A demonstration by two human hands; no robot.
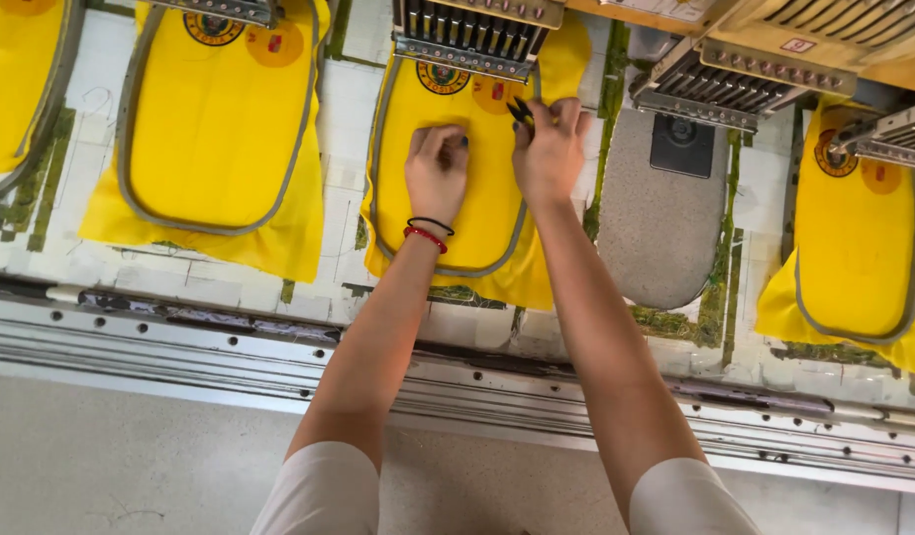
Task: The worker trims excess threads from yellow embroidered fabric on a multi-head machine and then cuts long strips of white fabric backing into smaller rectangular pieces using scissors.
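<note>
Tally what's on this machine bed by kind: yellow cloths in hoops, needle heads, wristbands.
Yellow cloths in hoops: 4
Needle heads: 4
Wristbands: 2, one black, one red
Total: 10

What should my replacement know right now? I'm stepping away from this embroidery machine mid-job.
Left hand: fingers curled, pressing flat on the yellow fabric in the grey hoop.
Right hand: pinching small dark snips beside the embroidered badge, just under the needle head.
Done: badge looks stitched.
Left: fabric still hooped. Neighbouring hoops also hold yellow pieces.
</note>
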